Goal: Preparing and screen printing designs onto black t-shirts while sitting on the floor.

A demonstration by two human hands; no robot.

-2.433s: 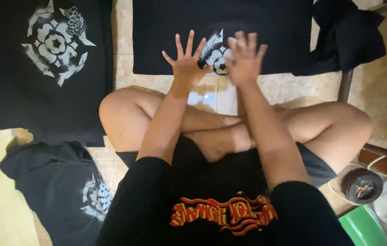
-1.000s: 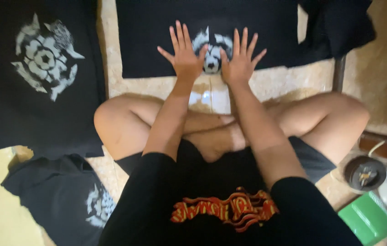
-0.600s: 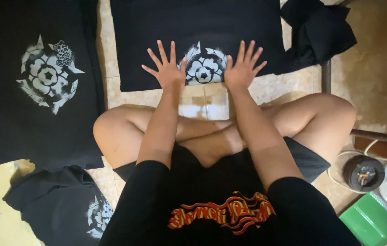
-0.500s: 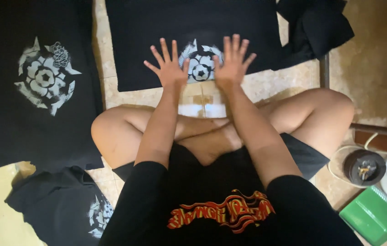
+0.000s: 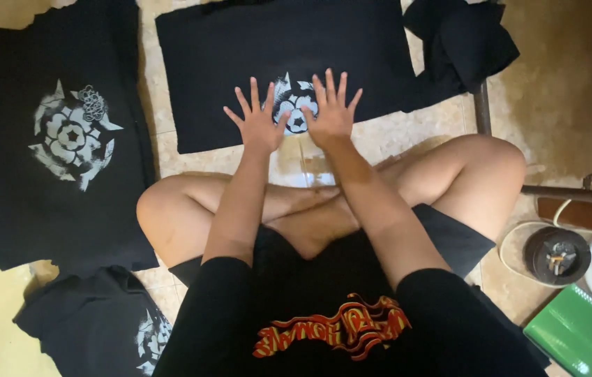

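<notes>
Both hands, left (image 5: 259, 124) and right (image 5: 331, 112), lie spread flat, gripping nothing, on the shirt (image 5: 240, 56); pressing unevenly could smear its white print (image 5: 294, 105).

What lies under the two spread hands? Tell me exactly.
Under the left hand and right hand lies a folded black shirt on the tiled floor. Its white round print shows between the hands; the print's edges beneath the palms are covered.
</notes>
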